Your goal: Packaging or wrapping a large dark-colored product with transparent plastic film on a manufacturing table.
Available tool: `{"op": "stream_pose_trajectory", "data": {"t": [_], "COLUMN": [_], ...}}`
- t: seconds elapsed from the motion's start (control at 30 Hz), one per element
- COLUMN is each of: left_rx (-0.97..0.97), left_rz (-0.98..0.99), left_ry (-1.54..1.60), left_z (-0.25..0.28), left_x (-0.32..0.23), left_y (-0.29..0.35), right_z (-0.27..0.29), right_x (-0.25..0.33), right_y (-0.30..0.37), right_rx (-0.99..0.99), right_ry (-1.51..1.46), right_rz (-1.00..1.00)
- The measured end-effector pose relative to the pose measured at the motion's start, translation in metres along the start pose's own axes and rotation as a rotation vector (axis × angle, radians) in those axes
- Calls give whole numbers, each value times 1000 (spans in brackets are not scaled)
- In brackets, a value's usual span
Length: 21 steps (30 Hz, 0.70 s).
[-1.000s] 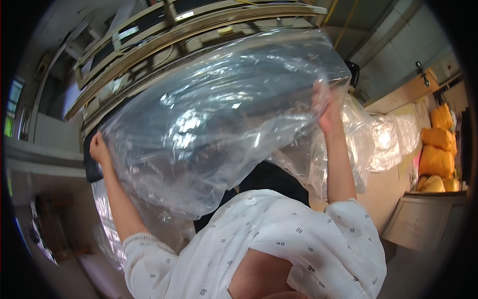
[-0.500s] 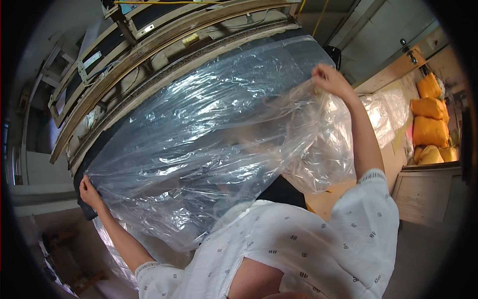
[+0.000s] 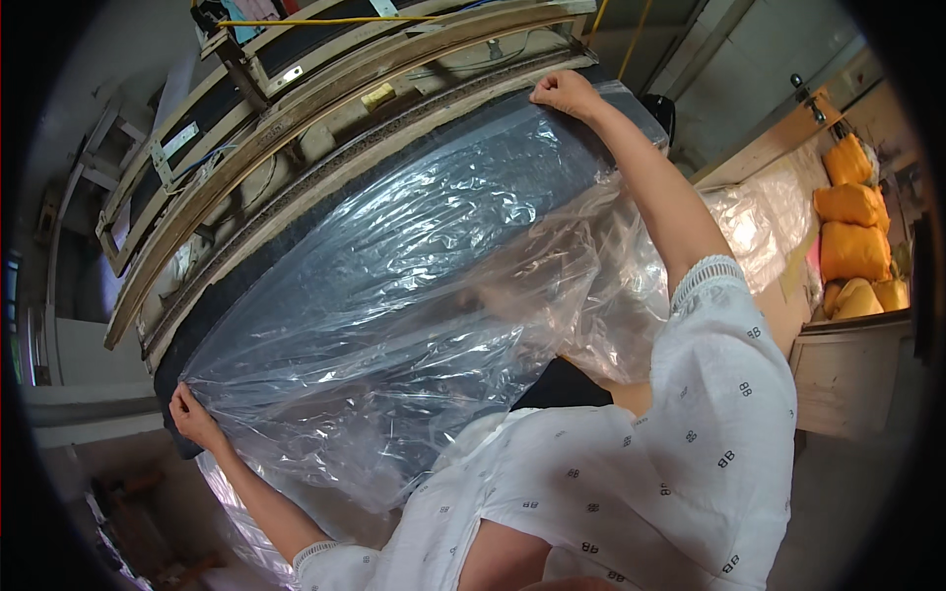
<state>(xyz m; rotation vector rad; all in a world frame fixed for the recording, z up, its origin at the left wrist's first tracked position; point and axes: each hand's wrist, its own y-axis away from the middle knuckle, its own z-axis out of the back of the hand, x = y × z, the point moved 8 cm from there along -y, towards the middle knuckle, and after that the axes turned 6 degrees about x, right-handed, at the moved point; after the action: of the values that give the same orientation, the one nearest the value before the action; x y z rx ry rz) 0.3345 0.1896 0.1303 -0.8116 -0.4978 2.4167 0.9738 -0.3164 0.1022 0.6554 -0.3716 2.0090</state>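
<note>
A large sheet of clear plastic film (image 3: 394,246) lies wrinkled and shiny over a dark work surface (image 3: 236,286), its near side hanging in folds toward my body. At the left end, my left hand (image 3: 194,416) pinches the film, and creases fan out from those fingers. My right hand (image 3: 569,95) reaches to the far right, fingers pinched together at the film's far edge near the machine. Whatever lies between the right fingertips is too small to make out, though the film's edge runs up to them.
A long machine frame with wooden and metal bars (image 3: 325,138) runs along the far side. More bunched clear plastic (image 3: 764,222) lies at the right. Orange packages (image 3: 852,222) stand stacked on a shelf beyond it. A yellow cord (image 3: 325,21) crosses the top.
My right hand has moved left and away from me, to the film's far edge. My left hand has shifted slightly nearer and right, still pinching the film. The far edge now slants differently.
</note>
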Motion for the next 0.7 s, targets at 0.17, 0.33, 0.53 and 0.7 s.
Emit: {"op": "stream_pose_trajectory", "data": {"t": [0.17,0.33,0.53,0.7], "left_rx": [-4,-64,-159,-90], "left_rz": [59,44,157,172], "left_ry": [18,167,668,738], "left_z": [0,5,71,127], "left_x": [1,35,58,54], "left_y": [3,-1,-13,-11], "right_z": [12,2,8,6], "right_x": [22,18,8,23], "right_y": [26,82,103,97], "right_rx": [-101,145,-63,-245], "right_ry": [-305,-820,-133,-179], "right_rz": [124,-49,187,307]}}
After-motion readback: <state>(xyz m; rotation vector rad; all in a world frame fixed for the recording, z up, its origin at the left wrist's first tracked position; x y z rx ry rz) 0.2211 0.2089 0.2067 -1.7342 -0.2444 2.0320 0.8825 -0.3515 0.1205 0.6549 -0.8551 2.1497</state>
